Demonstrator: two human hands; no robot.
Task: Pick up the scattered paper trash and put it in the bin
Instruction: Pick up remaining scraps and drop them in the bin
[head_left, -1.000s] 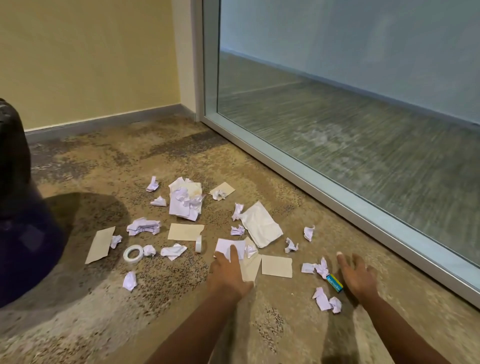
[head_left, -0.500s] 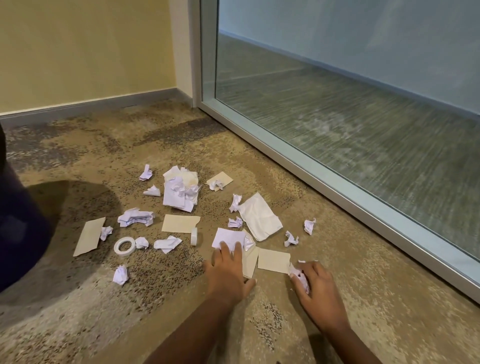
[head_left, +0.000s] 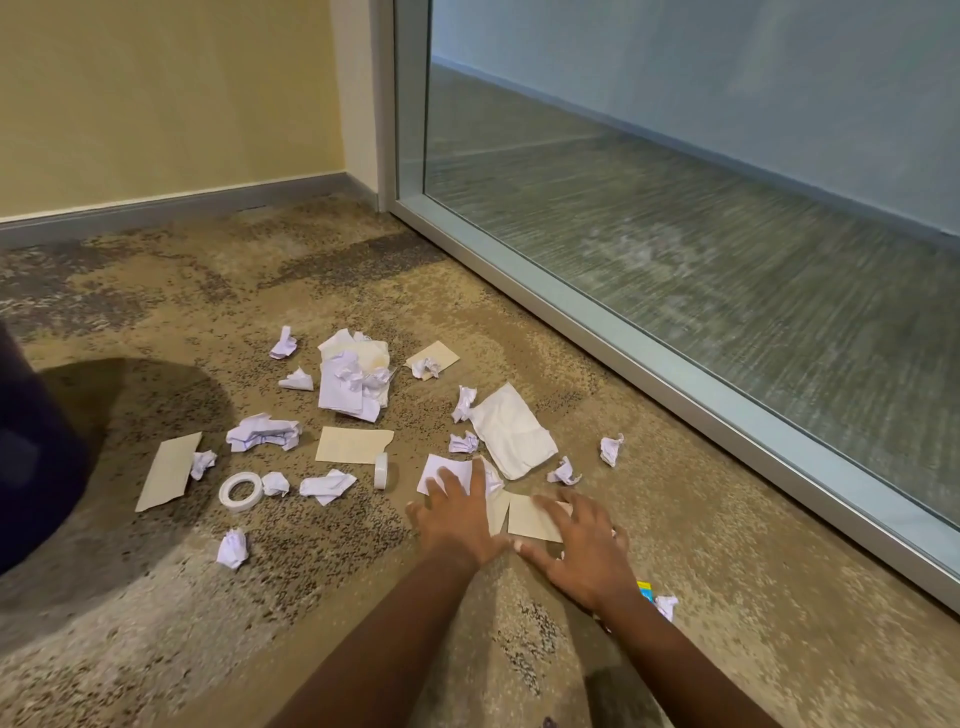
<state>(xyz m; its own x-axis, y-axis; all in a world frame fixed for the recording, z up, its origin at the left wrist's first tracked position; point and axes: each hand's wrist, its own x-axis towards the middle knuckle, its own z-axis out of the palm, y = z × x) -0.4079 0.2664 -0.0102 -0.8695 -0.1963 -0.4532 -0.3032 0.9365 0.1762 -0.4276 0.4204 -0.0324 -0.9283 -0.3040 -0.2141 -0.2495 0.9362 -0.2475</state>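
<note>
Crumpled white paper and flat beige cards lie scattered on the carpet. My left hand (head_left: 457, 519) lies flat, its fingertips on a white sheet (head_left: 439, 470). Fingers spread, my right hand (head_left: 576, 551) presses down on a beige card (head_left: 532, 519); a scrap of white shows at the palm's edge. Further out lie a large white sheet (head_left: 511, 431), a heap of crumpled paper (head_left: 348, 384) and a crumpled wad (head_left: 265, 431). One paper ball (head_left: 666, 605) sits behind my right wrist. The dark bin (head_left: 31, 467) is cut off at the left edge.
Two tape rolls, one flat (head_left: 240, 491) and one on edge (head_left: 381, 470), lie among the paper. A small blue item (head_left: 645, 590) sits by my right wrist. A glass wall's metal frame (head_left: 675, 395) runs along the right. A yellow wall with a grey baseboard (head_left: 171, 208) is behind.
My right hand swept left from beside the blue item onto the beige card. My left hand stayed on the white sheet. The view shifted, so the bin sits further out of frame.
</note>
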